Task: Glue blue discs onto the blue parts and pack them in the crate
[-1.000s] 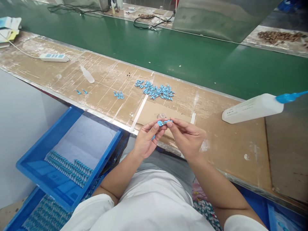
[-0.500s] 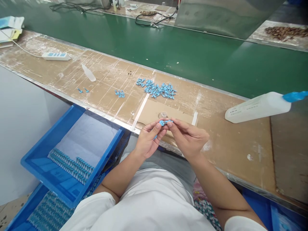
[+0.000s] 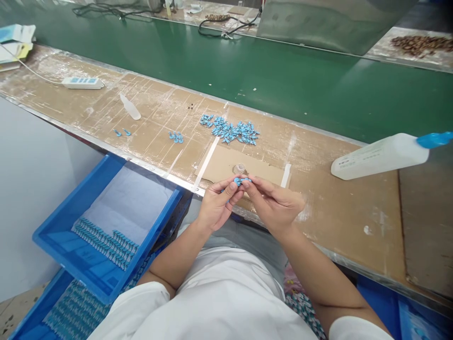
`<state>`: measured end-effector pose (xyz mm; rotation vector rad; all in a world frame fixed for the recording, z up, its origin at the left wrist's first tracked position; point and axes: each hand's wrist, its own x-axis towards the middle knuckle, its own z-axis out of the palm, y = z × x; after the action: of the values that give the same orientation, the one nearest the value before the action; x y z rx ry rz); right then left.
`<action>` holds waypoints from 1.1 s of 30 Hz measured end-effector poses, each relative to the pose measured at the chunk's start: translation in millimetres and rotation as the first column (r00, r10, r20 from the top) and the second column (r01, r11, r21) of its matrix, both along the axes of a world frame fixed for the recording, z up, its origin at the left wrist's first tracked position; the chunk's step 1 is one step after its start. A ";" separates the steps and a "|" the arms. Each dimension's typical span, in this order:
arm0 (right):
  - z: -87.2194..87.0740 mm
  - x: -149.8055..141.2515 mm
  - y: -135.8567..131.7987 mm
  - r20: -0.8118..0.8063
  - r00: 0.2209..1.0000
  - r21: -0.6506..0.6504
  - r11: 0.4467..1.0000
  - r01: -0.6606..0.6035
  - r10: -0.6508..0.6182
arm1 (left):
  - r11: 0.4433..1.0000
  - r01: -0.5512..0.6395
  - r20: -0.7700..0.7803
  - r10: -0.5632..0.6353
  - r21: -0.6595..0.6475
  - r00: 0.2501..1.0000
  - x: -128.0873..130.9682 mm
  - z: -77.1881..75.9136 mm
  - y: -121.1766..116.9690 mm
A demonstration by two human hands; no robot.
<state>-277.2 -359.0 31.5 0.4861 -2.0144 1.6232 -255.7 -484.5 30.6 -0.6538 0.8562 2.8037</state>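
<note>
My left hand [image 3: 215,205] and my right hand [image 3: 272,203] meet at the bench's near edge, both pinching a small blue part [image 3: 238,181] between their fingertips. Just beyond them a small clear cap [image 3: 239,168] sits on a cardboard sheet [image 3: 226,163]. Farther back lies a heap of several small blue parts [image 3: 231,131]. A little cluster of blue parts [image 3: 176,137] and two loose blue parts [image 3: 121,132] lie to the left.
A white squeeze bottle with a blue nozzle [image 3: 382,155] lies at the right. A clear dropper bottle [image 3: 130,107] and a power strip [image 3: 83,82] lie at the left. A blue tray [image 3: 102,226] with rows of blue parts hangs below the bench. A green conveyor belt [image 3: 247,71] runs behind.
My two hands have drawn slightly closer together round the blue part, with the right fingers now covering more of it. The view has shifted a little.
</note>
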 end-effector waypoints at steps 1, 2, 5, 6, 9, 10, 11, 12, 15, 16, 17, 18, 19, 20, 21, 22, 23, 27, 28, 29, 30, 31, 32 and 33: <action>1.4 -0.1 0.1 0.004 1.000 0.014 1.000 0.003 -0.003 | 1.000 0.002 0.005 -0.002 -0.009 1.000 0.0 -0.6 -0.3; 2.9 -0.4 0.4 0.007 1.000 0.034 0.999 0.008 -0.008 | 1.000 0.005 0.003 -0.005 -0.018 1.000 0.1 -1.2 -0.6; 7.0 -2.1 2.5 -0.003 1.000 0.096 0.995 0.002 -0.002 | 0.999 0.014 -0.027 -0.015 -0.044 1.000 0.3 -2.0 -2.1; 7.8 -3.0 3.3 -0.014 1.000 0.109 0.994 -0.007 0.008 | 0.999 0.015 -0.041 -0.017 -0.051 0.999 0.4 -1.7 -2.6; 8.8 -5.9 4.7 -0.053 0.998 0.127 0.991 -0.038 0.045 | 0.998 0.010 -0.073 -0.015 -0.063 0.997 0.7 0.2 -4.1; 9.0 -6.7 4.7 -0.059 0.997 0.129 0.991 -0.043 0.051 | 0.998 0.007 -0.075 -0.012 -0.063 0.997 0.8 0.8 -4.4; 9.2 -7.5 4.5 -0.061 0.996 0.129 0.990 -0.050 0.059 | 0.998 0.005 -0.073 -0.010 -0.061 0.997 1.0 1.3 -4.8; 9.5 -8.1 4.2 -0.058 0.996 0.123 0.991 -0.061 0.068 | 0.998 0.003 -0.069 -0.007 -0.060 0.998 1.3 1.6 -5.1; 9.8 -9.6 3.1 -0.018 0.994 0.077 0.992 -0.105 0.106 | 0.998 0.004 -0.059 -0.007 -0.055 0.998 2.1 1.6 -5.8; 9.5 -9.8 2.7 -0.005 0.993 0.056 0.992 -0.115 0.115 | 0.998 0.005 -0.060 -0.009 -0.055 0.998 2.4 1.4 -6.0; 8.9 -9.9 2.4 0.009 0.993 0.037 0.992 -0.117 0.117 | 0.998 0.005 -0.063 -0.008 -0.055 0.998 2.6 1.2 -6.2; 8.2 -9.9 2.0 0.022 0.993 0.019 0.993 -0.113 0.113 | 0.998 0.005 -0.065 -0.009 -0.055 0.998 2.9 1.1 -6.4; 7.3 -9.7 1.6 0.034 0.994 0.003 0.994 -0.105 0.105 | 0.999 0.005 -0.065 -0.009 -0.054 0.998 3.1 1.0 -6.6; 6.4 -9.3 1.1 0.048 0.994 -0.011 0.995 -0.097 0.097 | 0.999 0.003 -0.063 -0.006 -0.051 0.998 3.2 1.2 -6.8; 5.5 -8.8 0.6 0.065 0.994 -0.021 0.996 -0.089 0.091 | 0.999 0.002 -0.058 -0.004 -0.047 0.998 3.4 1.4 -6.9; 4.9 -8.3 -0.1 0.083 0.993 -0.030 0.996 -0.084 0.086 | 0.999 0.000 -0.055 -0.002 -0.042 0.998 3.5 1.9 -7.0; 4.5 -7.7 -0.8 0.097 0.992 -0.041 0.996 -0.078 0.082 | 0.999 -0.002 -0.054 0.000 -0.035 0.999 3.6 2.5 -7.1; 6.1 -6.1 -3.9 0.130 0.989 -0.089 0.995 -0.054 0.065 | 1.000 -0.002 -0.084 0.001 -0.010 0.996 3.8 6.1 -7.7; 7.2 -5.9 -4.5 0.142 0.988 -0.095 0.994 -0.051 0.064 | 1.000 -0.001 -0.091 0.000 -0.007 0.996 3.9 7.1 -8.0; 8.4 -5.8 -5.0 0.159 0.985 -0.098 0.994 -0.051 0.067 | 1.000 -0.001 -0.095 0.000 -0.006 0.995 4.1 8.1 -8.5; 9.8 -5.6 -5.3 0.182 0.981 -0.104 0.993 -0.054 0.072 | 1.000 0.001 -0.098 -0.002 -0.005 0.995 4.4 8.8 -9.0; 11.2 -5.5 -5.5 0.207 0.975 -0.115 0.992 -0.058 0.081 | 1.000 0.003 -0.099 -0.004 -0.006 0.995 4.8 9.3 -9.7; 12.7 -5.3 -5.6 0.237 0.967 -0.131 0.989 -0.063 0.093 | 1.000 0.005 -0.100 -0.006 -0.005 0.995 5.2 9.4 -10.3; 14.1 -5.0 -5.7 0.264 0.959 -0.150 0.986 -0.069 0.107 | 1.000 0.009 -0.101 -0.009 -0.003 0.995 5.6 9.2 -11.0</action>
<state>-282.2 -364.7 45.6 0.3196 -2.0763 1.9617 -250.1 -495.4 39.8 -0.5110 0.8783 2.8493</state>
